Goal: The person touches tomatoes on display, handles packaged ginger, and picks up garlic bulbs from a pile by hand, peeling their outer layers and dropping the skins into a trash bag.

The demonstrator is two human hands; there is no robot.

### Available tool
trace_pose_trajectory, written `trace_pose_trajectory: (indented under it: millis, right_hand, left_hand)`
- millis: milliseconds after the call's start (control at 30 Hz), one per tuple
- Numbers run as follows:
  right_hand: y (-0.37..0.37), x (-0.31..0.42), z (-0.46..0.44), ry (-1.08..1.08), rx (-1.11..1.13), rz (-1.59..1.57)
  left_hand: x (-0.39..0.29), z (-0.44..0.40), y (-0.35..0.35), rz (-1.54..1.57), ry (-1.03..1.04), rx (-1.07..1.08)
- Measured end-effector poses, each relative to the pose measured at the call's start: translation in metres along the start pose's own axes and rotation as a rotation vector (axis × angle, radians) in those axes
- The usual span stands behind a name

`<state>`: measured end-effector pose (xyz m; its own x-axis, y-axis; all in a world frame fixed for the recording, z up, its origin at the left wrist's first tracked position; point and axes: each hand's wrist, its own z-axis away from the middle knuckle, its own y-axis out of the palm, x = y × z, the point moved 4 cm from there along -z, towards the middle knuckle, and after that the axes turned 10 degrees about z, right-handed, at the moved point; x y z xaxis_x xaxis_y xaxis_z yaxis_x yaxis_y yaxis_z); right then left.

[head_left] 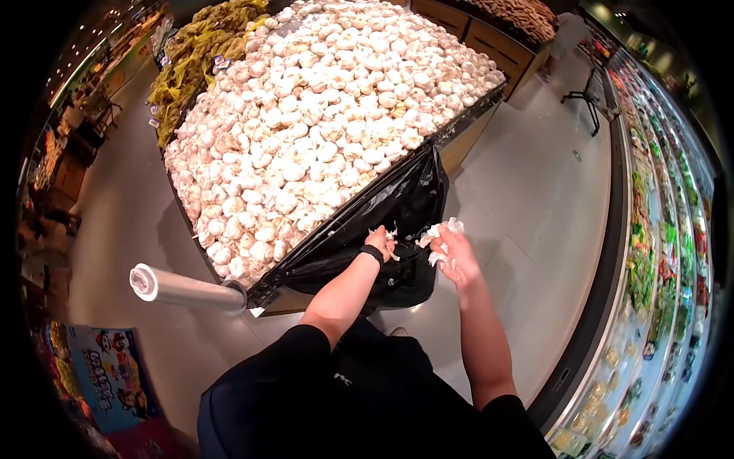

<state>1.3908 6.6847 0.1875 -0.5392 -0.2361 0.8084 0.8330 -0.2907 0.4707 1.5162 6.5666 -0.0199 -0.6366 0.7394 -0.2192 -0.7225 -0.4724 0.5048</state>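
A broad heap of white garlic bulbs [306,122] fills the display bin in front of me. From the bin's front edge hangs a black plastic bag [417,195]. My left hand [378,243], with a dark band at the wrist, is at the bag, its fingers curled around pale flakes of garlic skin. To its right, my right hand [456,254] is closed on a loose bunch of papery garlic skins [451,227], which stick out past the fingers. The two hands are apart.
A roll of clear plastic bags [187,288] juts out at the bin's left corner. Yellow net bags [195,65] lie at the back left. Refrigerated shelves [665,260] run along the right. A cart [587,96] and a person [567,37] are farther back.
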Motion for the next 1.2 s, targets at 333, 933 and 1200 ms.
trace_pose_trajectory:
  millis: [333, 933, 1200]
  right_hand:
    - [-0.062, -0.076, -0.175, 0.445, -0.027, -0.084]
    - [-0.225, -0.208, -0.278, 0.787, 0.237, 1.157]
    - [-0.170, -0.112, -0.255, 0.224, 1.068, 2.066]
  left_hand:
    - [-0.012, -0.145, -0.019, -0.619, 0.016, -0.049]
    - [0.057, -0.083, -0.075, 0.291, 0.229, -0.625]
    - [0.004, 0.028, 0.030, -1.174, 0.639, 0.089]
